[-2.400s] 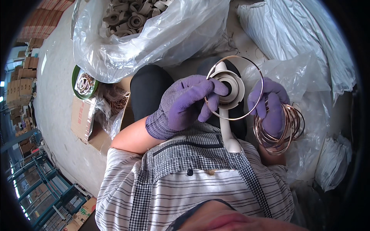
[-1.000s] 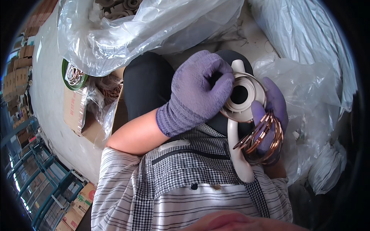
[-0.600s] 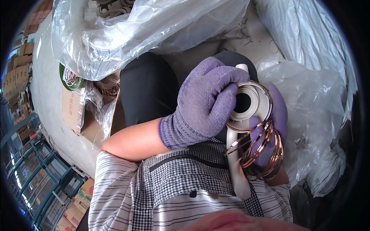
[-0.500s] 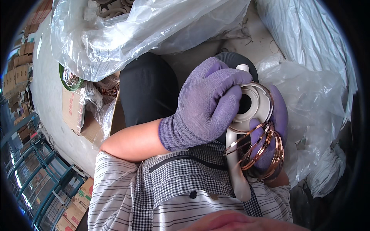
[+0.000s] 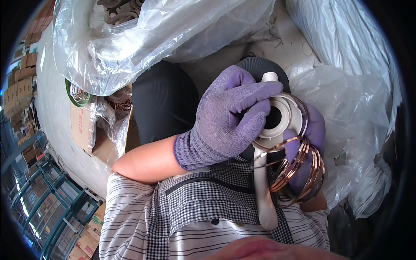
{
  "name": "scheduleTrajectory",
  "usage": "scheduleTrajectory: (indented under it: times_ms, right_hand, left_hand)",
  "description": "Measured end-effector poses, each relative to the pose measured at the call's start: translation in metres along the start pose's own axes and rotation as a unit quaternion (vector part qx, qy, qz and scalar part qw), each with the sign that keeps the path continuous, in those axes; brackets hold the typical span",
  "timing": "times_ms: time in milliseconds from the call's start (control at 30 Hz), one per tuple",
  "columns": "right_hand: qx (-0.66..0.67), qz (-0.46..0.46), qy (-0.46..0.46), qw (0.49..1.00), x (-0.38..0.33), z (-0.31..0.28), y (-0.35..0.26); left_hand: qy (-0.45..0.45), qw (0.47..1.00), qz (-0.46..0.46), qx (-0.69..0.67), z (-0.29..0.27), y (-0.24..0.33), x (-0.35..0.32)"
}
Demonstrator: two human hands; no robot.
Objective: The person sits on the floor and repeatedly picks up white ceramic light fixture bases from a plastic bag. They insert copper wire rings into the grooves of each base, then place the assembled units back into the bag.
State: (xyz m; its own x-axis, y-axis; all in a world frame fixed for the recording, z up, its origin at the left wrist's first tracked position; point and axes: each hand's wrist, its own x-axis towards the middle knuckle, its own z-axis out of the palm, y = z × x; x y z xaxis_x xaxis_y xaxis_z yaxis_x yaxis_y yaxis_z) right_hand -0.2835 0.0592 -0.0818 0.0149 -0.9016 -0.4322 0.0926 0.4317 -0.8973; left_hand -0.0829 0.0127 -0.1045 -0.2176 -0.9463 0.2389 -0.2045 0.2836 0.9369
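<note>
A beige plastic part with a round collar (image 5: 289, 115), a short nub at its top and a long curved handle is tilted over my lap. A thin copper-coloured ring (image 5: 307, 113) runs along the collar's right edge. My left hand (image 5: 236, 110), in a purple knit glove, curls against the collar's left side, its index finger stretched over the top rim. Gloved alike, my right hand (image 5: 314, 130) grips the collar from the right, thumb at its lower edge. Several loose copper-coloured rings (image 5: 303, 167) hang around the right fingers.
Clear plastic sheeting (image 5: 143, 39) covers a pile of similar beige parts (image 5: 121, 11) at the far left. An open cardboard box (image 5: 82, 125) and a green round holder (image 5: 77, 103) with rings stand left of my knee. More plastic bags (image 5: 346, 99) lie at right.
My left hand has shifted slightly left and its index finger has straightened over the top rim. The copper ring on the right stands a little off the collar.
</note>
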Motion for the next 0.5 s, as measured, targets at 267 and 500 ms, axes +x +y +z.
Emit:
scheduleTrajectory:
  times_ms: [267, 500]
  right_hand:
    - [-0.105, -0.092, -0.038, 0.990, -0.005, -0.001, 0.000]
    - [-0.013, -0.106, -0.043, 0.993, -0.010, 0.001, 0.016]
  left_hand:
    - [-0.006, 1.000, -0.011, -0.003, 0.001, 0.001, -0.001]
    - [-0.028, 0.999, 0.014, -0.002, -0.004, -0.007, -0.004]
